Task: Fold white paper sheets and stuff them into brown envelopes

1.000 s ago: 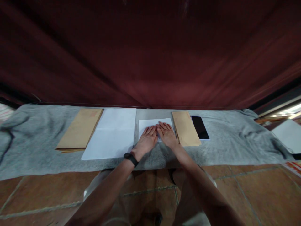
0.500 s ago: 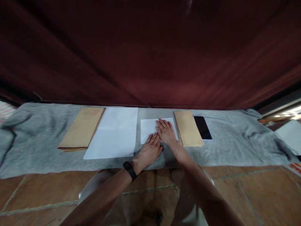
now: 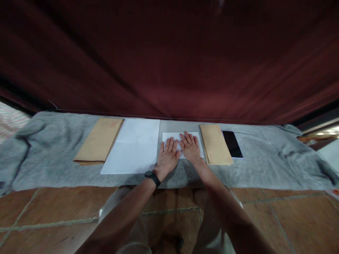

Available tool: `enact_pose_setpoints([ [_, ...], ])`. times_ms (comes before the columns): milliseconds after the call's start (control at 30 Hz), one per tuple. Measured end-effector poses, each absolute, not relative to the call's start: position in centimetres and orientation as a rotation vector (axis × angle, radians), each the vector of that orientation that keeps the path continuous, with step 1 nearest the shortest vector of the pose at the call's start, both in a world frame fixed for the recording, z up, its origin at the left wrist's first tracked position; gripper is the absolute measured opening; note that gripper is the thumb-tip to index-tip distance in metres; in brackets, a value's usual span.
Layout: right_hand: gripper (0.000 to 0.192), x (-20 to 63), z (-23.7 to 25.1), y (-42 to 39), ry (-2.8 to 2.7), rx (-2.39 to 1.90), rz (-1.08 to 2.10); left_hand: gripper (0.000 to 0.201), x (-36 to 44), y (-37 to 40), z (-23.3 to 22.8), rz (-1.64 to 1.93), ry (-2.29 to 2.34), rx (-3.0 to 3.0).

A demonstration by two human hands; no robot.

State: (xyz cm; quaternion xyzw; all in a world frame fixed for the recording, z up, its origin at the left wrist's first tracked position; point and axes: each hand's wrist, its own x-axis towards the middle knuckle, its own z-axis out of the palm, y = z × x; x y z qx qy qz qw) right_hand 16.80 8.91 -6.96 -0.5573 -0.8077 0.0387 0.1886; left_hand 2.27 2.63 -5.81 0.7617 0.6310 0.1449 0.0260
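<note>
A small folded sheet of white paper (image 3: 173, 135) lies flat in front of me, partly covered by both hands. My left hand (image 3: 168, 155) presses flat on its left part, fingers spread and pointing away from me. Flat on the right part rests my right hand (image 3: 190, 148), its fingers also apart. Left of the folded paper is a larger stack of white paper (image 3: 132, 146). A pile of brown envelopes (image 3: 215, 144) sits just right of it.
More brown envelopes (image 3: 99, 141) lie at the left, beside the white stack. A dark phone (image 3: 232, 144) is right of the right envelopes. Everything rests on a grey cloth (image 3: 267, 155). Behind it hangs a dark red curtain (image 3: 169, 70); below is a tiled floor (image 3: 291, 215).
My left hand has moved away from me, from the paper's near edge onto its left part, and its fingers now point forward. My right hand stays on the right part. The view has shifted slightly.
</note>
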Motion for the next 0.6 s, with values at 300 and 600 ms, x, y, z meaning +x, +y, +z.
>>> enact_pose_setpoints([
  [300,0.050,17.6,-7.4,8.9,-2.190,-1.717,-0.036,0.063,0.9,3.7,-6.1,0.381,2.169,2.195],
  [600,0.051,18.1,-7.8,8.6,-2.213,-1.714,-0.135,0.056,3.6,3.9,-5.3,0.439,1.913,2.452],
])
